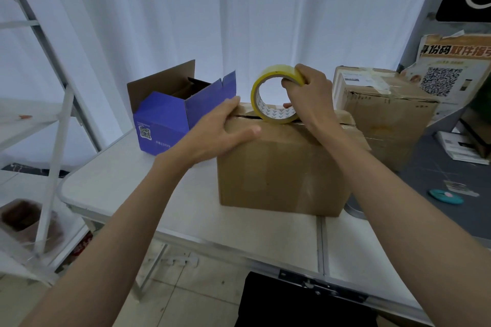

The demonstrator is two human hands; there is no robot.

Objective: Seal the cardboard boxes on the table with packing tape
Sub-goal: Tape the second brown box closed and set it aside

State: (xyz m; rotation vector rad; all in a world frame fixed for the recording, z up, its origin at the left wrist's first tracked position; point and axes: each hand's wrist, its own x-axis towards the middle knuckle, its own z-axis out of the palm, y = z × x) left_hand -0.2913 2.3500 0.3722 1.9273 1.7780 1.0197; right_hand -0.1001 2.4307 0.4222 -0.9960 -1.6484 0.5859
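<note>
Head view: a right hand grips a yellow tape roll standing on edge atop the brown cardboard box at mid-table, its open core facing the camera. The left hand lies flat, fingers relaxed, on the box's top left corner, whose long axis runs left to right.

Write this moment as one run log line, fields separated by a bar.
left hand: presses flaps of brown box | right hand: grips tape roll standing on top seam | seam: open | blue box: open
</note>
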